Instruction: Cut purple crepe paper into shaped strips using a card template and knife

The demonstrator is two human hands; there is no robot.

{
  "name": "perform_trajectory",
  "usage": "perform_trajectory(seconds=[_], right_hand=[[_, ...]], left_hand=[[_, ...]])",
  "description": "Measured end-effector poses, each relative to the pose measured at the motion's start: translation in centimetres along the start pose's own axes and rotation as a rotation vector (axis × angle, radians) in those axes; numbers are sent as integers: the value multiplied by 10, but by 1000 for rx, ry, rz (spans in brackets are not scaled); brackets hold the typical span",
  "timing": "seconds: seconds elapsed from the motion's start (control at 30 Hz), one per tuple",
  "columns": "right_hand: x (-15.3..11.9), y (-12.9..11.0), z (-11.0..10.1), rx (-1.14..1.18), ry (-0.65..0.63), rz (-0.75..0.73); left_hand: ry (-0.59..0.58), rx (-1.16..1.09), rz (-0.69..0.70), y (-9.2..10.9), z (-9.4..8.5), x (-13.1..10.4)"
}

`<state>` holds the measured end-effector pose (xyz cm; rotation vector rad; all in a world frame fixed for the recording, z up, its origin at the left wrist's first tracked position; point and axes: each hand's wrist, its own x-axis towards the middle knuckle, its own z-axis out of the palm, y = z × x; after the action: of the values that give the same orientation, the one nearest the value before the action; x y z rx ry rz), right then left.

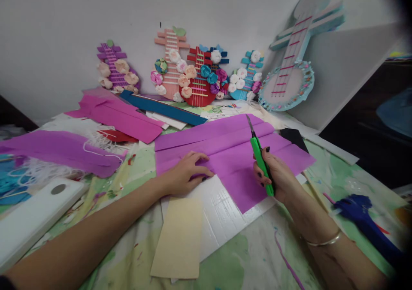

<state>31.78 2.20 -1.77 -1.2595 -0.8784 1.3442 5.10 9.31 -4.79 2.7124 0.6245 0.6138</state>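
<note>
Your right hand point(277, 170) is closed around a green cutter point(261, 163), and its blade is out, pointing up and away from you. Your left hand point(184, 172) lies with fingers loosely spread at the near edge of the purple paper point(238, 146). This paper is creased and lies in front of you, below the cutter. Under it is a white board point(222, 212) with pressed marks; I cannot tell if they are letters. A beige card point(178, 243) lies on the board, near your left wrist.

The table cover point(225, 266) is stained with green and yellow. To the right lies a blue glue gun point(363, 217); to the left are a white case point(38, 221) with a round grey spot, white threads point(41, 170) and pink paper point(119, 116). Farther, a blue strip point(167, 108) lies before decorated string-instrument models point(201, 80), which stand against a pale wall point(74, 15).
</note>
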Motion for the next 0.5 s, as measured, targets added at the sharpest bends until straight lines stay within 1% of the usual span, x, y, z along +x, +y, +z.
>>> perform_trajectory(seconds=[0.13,0.27,0.37,0.5], right_hand=[[2,1,1,11,-50,-11],[3,1,1,94,-73,-24],[3,1,1,151,-65,-45],[4,2,-2,148,-24,-50]], left_hand=[[5,-16,-4,-3,0,0],[83,-73,29,-4,-1,-2],[130,-104,36,-2,-2,-4],[106,-111,33,-1,-2,-5]])
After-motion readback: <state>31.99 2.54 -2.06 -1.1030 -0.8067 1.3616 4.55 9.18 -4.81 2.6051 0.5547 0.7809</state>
